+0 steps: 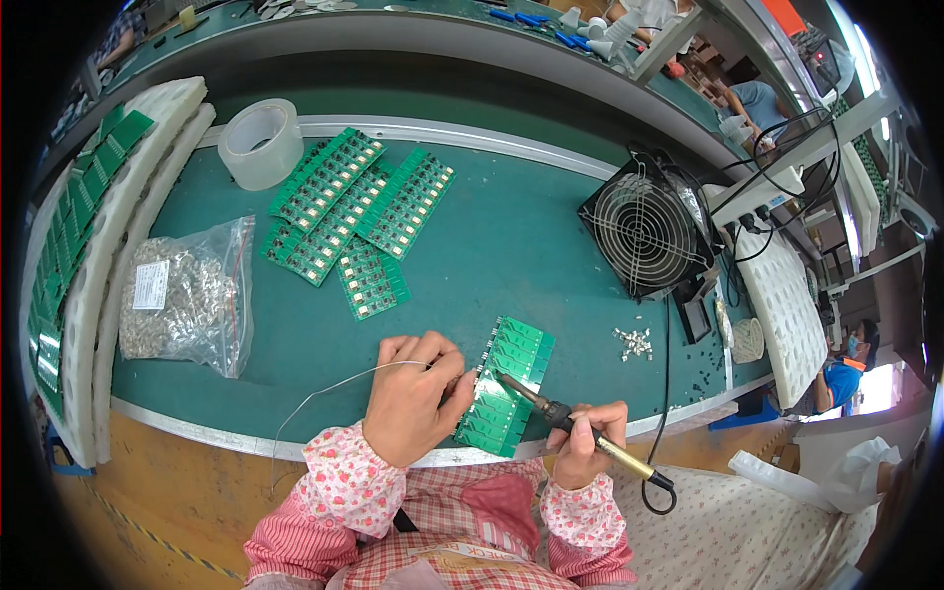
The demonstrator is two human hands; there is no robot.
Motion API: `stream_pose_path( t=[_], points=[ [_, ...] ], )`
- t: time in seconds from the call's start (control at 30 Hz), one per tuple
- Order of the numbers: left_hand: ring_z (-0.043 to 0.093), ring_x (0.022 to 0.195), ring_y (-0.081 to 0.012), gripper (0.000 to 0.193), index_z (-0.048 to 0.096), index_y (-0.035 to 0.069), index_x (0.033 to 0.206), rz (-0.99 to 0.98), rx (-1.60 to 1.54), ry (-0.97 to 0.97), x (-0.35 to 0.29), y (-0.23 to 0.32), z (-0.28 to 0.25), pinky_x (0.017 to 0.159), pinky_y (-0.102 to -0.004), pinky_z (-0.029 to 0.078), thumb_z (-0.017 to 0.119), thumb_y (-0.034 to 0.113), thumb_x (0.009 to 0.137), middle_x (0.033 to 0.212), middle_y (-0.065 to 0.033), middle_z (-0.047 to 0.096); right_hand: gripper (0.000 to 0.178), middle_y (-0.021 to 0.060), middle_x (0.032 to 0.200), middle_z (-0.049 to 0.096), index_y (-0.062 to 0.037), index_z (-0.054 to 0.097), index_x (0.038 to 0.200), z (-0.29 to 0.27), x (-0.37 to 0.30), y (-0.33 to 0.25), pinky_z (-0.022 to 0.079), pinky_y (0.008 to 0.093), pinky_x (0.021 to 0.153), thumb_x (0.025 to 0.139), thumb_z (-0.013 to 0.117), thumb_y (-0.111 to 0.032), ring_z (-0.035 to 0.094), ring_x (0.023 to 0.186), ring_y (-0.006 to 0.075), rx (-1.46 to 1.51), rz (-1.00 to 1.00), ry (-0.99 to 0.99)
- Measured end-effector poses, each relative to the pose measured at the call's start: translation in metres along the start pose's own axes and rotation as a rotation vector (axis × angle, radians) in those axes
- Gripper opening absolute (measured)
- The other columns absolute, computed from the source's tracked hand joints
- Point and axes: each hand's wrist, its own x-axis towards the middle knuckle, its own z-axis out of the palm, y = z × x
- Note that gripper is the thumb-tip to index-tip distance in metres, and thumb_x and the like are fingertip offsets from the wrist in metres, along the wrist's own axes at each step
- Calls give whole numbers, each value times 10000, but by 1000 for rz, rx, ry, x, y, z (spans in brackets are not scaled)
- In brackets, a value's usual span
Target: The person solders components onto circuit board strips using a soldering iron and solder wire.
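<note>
A green circuit board panel (517, 352) lies flat near the front edge of the bench, with a row of small parts along its left side. My right hand (588, 447) is closed round the handle of a soldering iron (557, 413), whose tip points up and left onto the panel's face. From the left, a thin solder wire (329, 384) curves into my left hand (417, 395). That hand is closed, with its fingertips at the panel's left edge; the wire's end is hidden by the fingers.
Populated board panels (339, 211) overlap at the back, beside a tape roll (236, 157). A bag of metal parts (187, 305) and a foam rack of boards (128, 187) stand left. On the right are a fan (644, 226), small white parts (634, 343) and the iron's cable (667, 383).
</note>
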Motion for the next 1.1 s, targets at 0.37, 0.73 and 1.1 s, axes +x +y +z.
stream_pose_path(
  t=[0.37, 0.73, 1.1],
  points=[
    [549, 769, -235, 135, 601, 61, 757, 32, 44, -12, -1, 0, 2, 822, -389, 365, 708, 104, 826, 860, -39, 572, 192, 111, 649, 632, -25, 429, 943, 4, 1, -6, 486, 262, 480, 944, 591, -127, 582, 508, 113, -68, 33, -87],
    [539, 797, -234, 161, 590, 70, 736, 21, 67, -23, 1, 1, 2, 811, -391, 351, 711, 117, 829, 865, -32, 564, 177, 115, 635, 634, -27, 434, 934, 3, 2, -4, 492, 271, 476, 939, 591, -109, 587, 503, 121, -80, -3, -103],
    [552, 760, -238, 130, 591, 68, 770, 15, 13, 18, -1, -1, 2, 813, -389, 366, 712, 80, 814, 844, -31, 562, 186, 45, 597, 492, -48, 412, 932, 9, 1, -3, 384, 228, 415, 941, 555, -168, 466, 433, 95, -86, -54, -24]
  ],
)
